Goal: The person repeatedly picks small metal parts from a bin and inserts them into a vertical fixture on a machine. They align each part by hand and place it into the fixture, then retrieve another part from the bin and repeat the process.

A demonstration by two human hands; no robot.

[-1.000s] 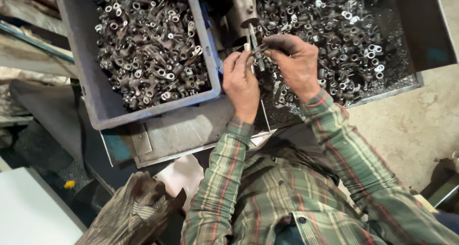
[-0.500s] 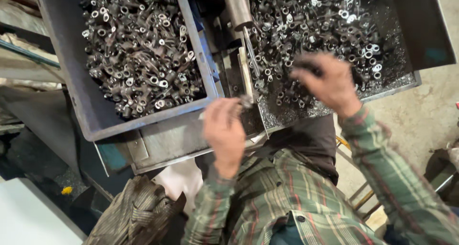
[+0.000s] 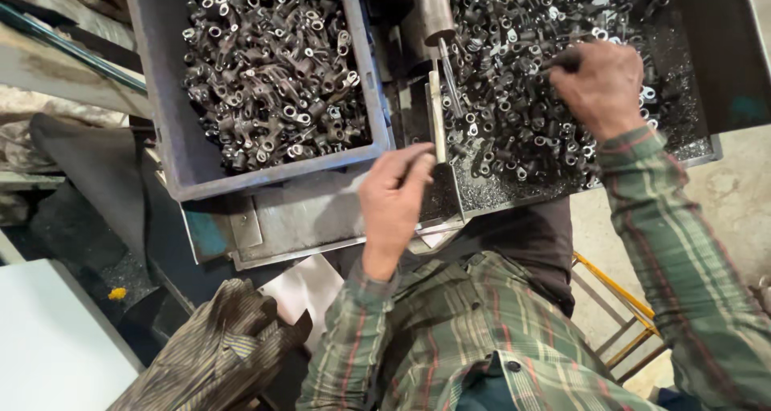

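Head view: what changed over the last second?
The hands split apart: the right hand moved out over the tray of loose dark metal parts and closed on one; the left hand dropped back beside the upright metal plate. The grey plastic bin stayed put.

The right hand point(image 3: 604, 86) reaches into the right tray point(image 3: 691, 150), fingers closed on a dark metal part point(image 3: 564, 61) at the top of a heap of small grey forged parts point(image 3: 514, 98) with ring-shaped ends. The heap fills the tray from its far edge almost to the near rim, where fine metal grit lies bare. The left hand point(image 3: 393, 198) rests at the tray's near left corner, its fingertips point(image 3: 422, 164) touching a thin upright metal strip point(image 3: 437, 114).
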